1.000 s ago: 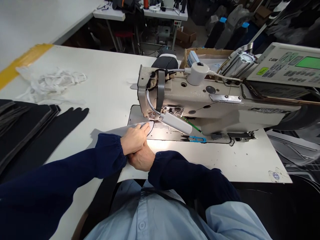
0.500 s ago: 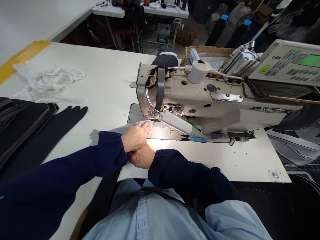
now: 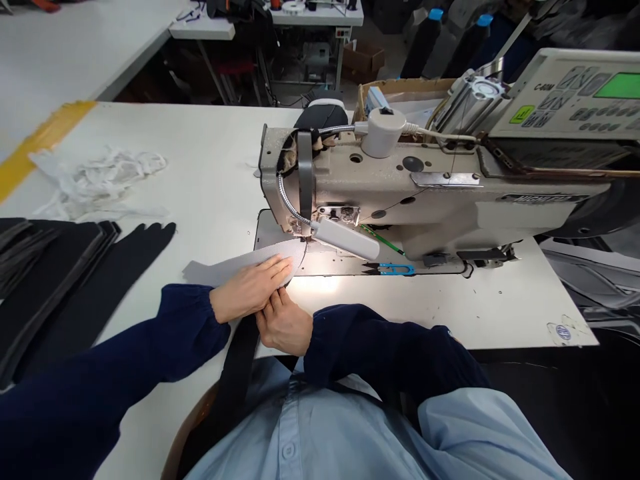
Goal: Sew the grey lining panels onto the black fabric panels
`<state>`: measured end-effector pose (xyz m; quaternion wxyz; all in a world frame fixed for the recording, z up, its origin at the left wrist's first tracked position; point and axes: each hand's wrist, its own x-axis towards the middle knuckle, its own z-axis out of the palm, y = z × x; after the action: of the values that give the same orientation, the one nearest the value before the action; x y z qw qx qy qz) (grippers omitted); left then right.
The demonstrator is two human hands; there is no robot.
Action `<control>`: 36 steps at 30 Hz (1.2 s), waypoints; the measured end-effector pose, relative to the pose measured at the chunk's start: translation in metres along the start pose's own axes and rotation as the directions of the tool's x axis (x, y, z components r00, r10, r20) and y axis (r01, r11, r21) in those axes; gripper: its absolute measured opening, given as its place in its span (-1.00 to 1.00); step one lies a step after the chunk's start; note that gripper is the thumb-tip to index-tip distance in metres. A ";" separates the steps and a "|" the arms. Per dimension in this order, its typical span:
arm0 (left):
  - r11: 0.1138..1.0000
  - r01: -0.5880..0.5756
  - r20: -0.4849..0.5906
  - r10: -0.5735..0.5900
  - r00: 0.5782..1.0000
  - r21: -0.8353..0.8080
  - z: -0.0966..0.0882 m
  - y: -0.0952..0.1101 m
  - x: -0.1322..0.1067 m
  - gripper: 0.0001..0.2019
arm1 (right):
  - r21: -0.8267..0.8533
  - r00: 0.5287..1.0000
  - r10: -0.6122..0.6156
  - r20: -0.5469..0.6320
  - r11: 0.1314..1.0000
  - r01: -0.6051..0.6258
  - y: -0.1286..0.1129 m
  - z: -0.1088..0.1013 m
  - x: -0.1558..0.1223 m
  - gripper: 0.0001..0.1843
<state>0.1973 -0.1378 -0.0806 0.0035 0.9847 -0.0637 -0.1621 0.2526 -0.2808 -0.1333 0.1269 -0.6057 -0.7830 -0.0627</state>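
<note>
A light grey fabric piece (image 3: pixel 235 265) with a curved dark edge lies under the sewing machine's (image 3: pixel 345 180) needle area. My left hand (image 3: pixel 253 288) rests on it with fingers stretched flat, pressing it to the table. Just below, my right hand (image 3: pixel 286 325) has its fingers curled at the near edge of the piece, touching the left hand. A black fabric strip (image 3: pixel 239 357) runs from beneath the hands over the table's front edge. What the right fingertips pinch is partly hidden, but it appears to be the fabric edge.
Blue thread snips (image 3: pixel 395 269) lie on the machine bed, right of the needle. A white lamp (image 3: pixel 347 239) hangs before the machine head. Stacked dark fabric pieces (image 3: pixel 55 287) and a white tangled heap (image 3: pixel 103 177) are at left. A control panel (image 3: pixel 570 100) stands at right.
My left hand has slid left, away from the needle, and flattened on the fabric, uncovering more of it. My right hand has drawn slightly nearer to my body, with its fingers now showing.
</note>
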 end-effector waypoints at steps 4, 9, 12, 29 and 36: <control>0.996 0.085 -0.020 -0.085 0.996 -0.009 0.001 0.011 0.008 -0.39 | -0.045 0.999 -0.041 0.029 0.998 0.042 0.004 -0.005 -0.002 -0.63; 0.977 0.213 -0.038 -0.212 0.976 0.018 -0.008 0.021 0.027 -0.40 | -0.007 0.994 -0.024 0.111 1.000 0.025 0.016 -0.022 -0.009 -0.67; 0.966 0.256 -0.045 -0.254 0.966 0.039 -0.013 0.022 0.037 -0.39 | 0.003 0.977 -0.032 0.212 0.999 0.032 0.028 -0.034 -0.014 -0.69; 0.940 0.336 -0.059 -0.333 0.941 0.051 -0.004 0.026 0.031 -0.41 | 0.002 0.870 -0.030 0.491 0.999 0.033 0.044 -0.066 -0.007 -0.39; 0.913 0.402 -0.178 -0.386 0.905 0.062 -0.005 0.020 0.047 -0.53 | -0.019 0.862 -0.022 0.507 0.999 0.037 0.050 -0.062 -0.006 -0.31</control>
<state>0.2402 -0.1639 -0.0907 -0.0720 0.9861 0.1295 -0.0758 0.3100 -0.2888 -0.0776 -0.0927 -0.5907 -0.7970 0.0855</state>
